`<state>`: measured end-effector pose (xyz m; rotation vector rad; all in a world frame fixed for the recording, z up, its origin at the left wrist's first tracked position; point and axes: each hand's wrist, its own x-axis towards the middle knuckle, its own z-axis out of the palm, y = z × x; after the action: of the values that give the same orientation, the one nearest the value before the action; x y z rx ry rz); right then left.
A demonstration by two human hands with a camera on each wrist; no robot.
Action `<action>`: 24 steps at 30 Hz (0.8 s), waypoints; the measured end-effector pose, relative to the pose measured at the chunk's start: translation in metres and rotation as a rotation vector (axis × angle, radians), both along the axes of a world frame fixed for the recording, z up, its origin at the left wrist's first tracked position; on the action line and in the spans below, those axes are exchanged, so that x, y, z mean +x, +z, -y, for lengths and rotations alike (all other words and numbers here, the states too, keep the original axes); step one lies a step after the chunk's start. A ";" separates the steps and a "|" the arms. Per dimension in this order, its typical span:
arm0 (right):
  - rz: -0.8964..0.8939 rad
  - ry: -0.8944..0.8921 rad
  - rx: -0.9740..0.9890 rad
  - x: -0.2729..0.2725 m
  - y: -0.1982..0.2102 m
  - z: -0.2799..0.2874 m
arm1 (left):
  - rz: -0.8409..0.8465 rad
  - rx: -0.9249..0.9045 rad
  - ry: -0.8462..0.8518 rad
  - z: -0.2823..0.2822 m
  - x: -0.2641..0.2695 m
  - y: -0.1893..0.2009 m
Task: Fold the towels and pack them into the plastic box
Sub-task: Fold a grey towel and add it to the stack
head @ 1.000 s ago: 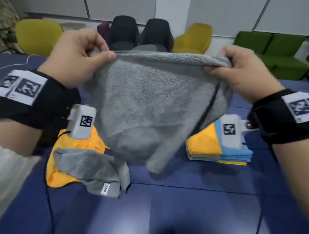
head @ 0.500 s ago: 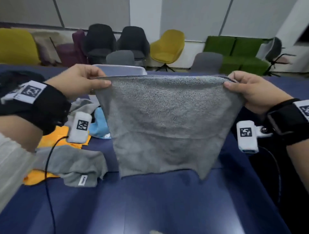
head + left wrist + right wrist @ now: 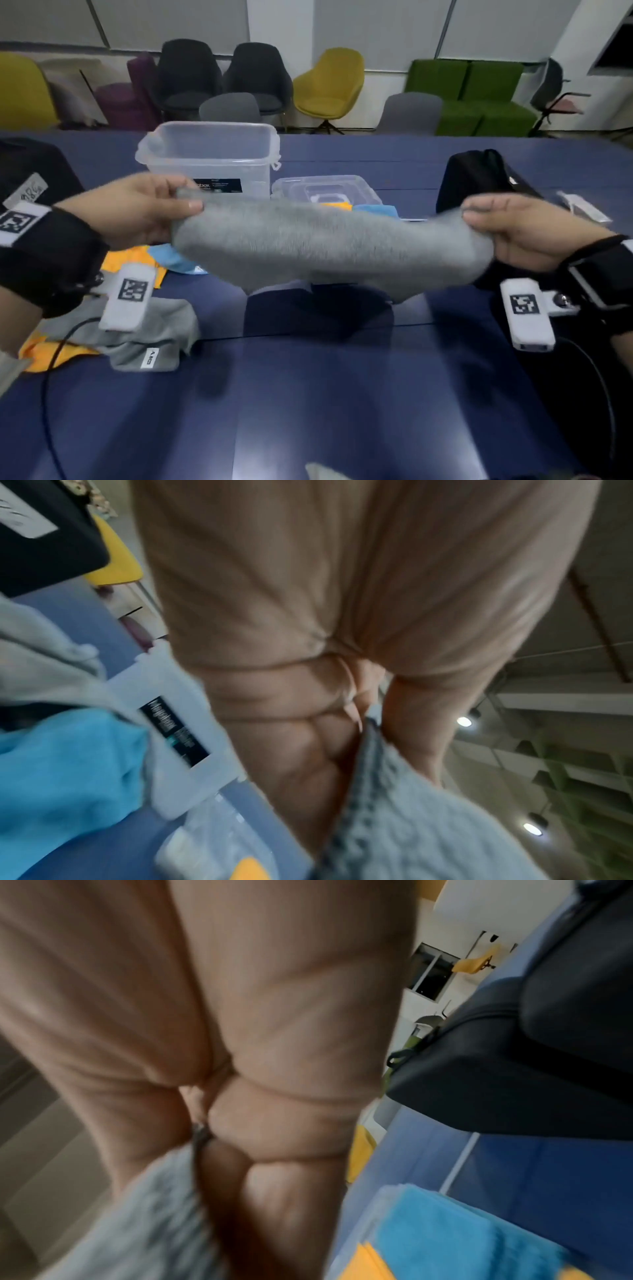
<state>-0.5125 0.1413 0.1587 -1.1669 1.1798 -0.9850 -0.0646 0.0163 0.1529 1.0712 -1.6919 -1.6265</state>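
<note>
Fingers point(image 3: 191, 205) of left hand point(image 3: 137, 212) and right hand point(image 3: 524, 233) pinch opposite corners of grey towel point(image 3: 325, 246), stretched in air above tabletop point(image 3: 342, 394), motion-blurred. Towel hides part of box point(image 3: 212, 154) front and lid point(image 3: 329, 192). Box interior looks empty through clear walls. Loose towels point(image 3: 147, 335) lie left, partly covered by wrist camera. Both wrist views blurred.

box point(image 3: 209, 161) behind towel point(image 3: 325, 253), lid point(image 3: 329, 188) right
</note>
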 end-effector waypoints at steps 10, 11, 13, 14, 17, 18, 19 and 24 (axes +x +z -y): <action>-0.061 0.192 0.522 0.008 -0.113 -0.032 | 0.475 0.469 -0.327 -0.048 0.022 -0.110; -0.101 0.171 0.542 0.007 -0.125 -0.029 | 0.497 0.476 -0.306 -0.048 0.020 -0.121; -0.215 0.101 0.539 0.008 -0.146 -0.023 | 0.500 0.428 -0.223 -0.044 0.016 -0.142; -0.282 0.063 0.518 0.008 -0.156 -0.017 | 0.490 0.381 -0.161 -0.041 0.012 -0.152; -0.546 -0.074 0.404 0.001 -0.185 0.002 | 0.512 0.270 0.022 -0.028 -0.006 -0.181; -0.614 -0.112 0.385 -0.001 -0.193 0.008 | 0.530 0.256 0.065 -0.025 -0.013 -0.188; -0.662 -0.143 0.379 -0.002 -0.200 0.014 | 0.549 0.238 0.105 -0.021 -0.020 -0.195; -0.878 -0.187 0.337 0.006 -0.223 0.032 | 0.805 0.037 0.206 -0.007 -0.034 -0.212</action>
<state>-0.5067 0.1091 -0.0639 -1.2537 2.0842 -0.3443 -0.0983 0.0231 -0.0594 2.0264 -1.9191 -1.1549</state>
